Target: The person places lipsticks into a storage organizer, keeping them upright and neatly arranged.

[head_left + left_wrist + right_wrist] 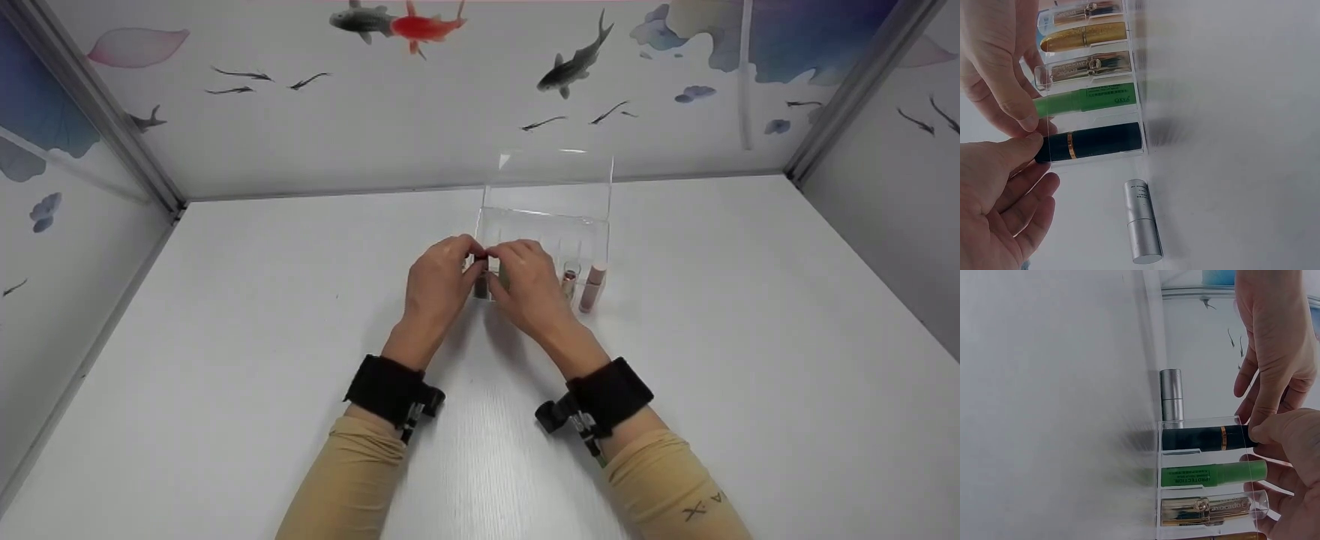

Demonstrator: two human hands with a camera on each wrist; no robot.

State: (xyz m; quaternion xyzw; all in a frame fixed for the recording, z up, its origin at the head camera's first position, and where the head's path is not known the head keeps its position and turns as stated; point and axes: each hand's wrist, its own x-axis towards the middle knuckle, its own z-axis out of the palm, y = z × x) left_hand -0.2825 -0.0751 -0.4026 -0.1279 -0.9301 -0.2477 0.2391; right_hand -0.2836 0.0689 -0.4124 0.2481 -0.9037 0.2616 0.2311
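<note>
A black lipstick tube (1106, 140) with a gold band stands upright in the left end slot of a clear acrylic organizer (546, 216). My left hand (441, 279) pinches its top end, thumb on the near side. From the other side, my right hand (534, 289) grips the same top, its thumb (1266, 432) overlapping the cap. A green lip balm tube (1193, 473) fills the neighbouring slot, close by the right fingers. Beyond it come a clear-capped gold tube (1207, 509) and a gold bullet-shaped lipstick (1086, 36).
A silver lipstick tube (1143, 220) lies on its side on the white table (262, 337), left of the organizer. A pink tube (592, 289) stands at the organizer's right end. White panels with painted fish (574, 67) enclose the table at the back and sides.
</note>
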